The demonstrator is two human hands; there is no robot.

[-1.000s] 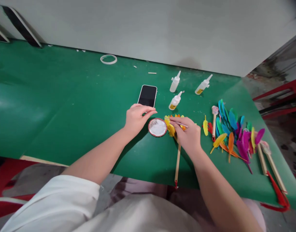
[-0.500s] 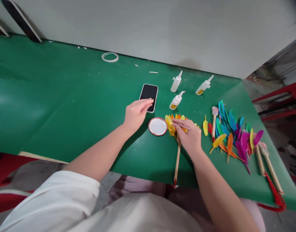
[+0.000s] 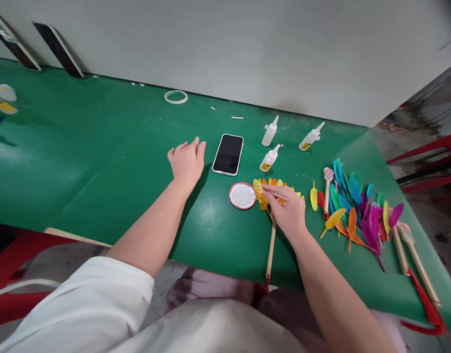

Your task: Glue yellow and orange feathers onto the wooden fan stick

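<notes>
My left hand (image 3: pixel 187 159) hovers over the green table, left of a phone (image 3: pixel 228 154) lying face up. Its fingers are spread and hold nothing. Between the thumb and fingers of my right hand (image 3: pixel 289 208) is a pair of slim tweezers (image 3: pixel 279 196), tips pointing left. They are over a fan of yellow and orange feathers (image 3: pixel 262 200) on a wooden handle (image 3: pixel 271 250); my hand hides part of the fan. Beside the feathers lies a round white disc (image 3: pixel 242 195) with a red rim.
Three small glue bottles (image 3: pixel 270 158) stand behind the fan. To the right lie loose coloured feathers (image 3: pixel 372 218), with wooden handles (image 3: pixel 418 264) and red tassels (image 3: pixel 429 306). A white ring (image 3: pixel 175 97) rests near the wall. Dark panels (image 3: pixel 61 51) lean at the far left.
My left hand has moved left, away from the phone, and its fingers have spread. My right hand stays at the fan with the tweezers. The view has shifted slightly left.
</notes>
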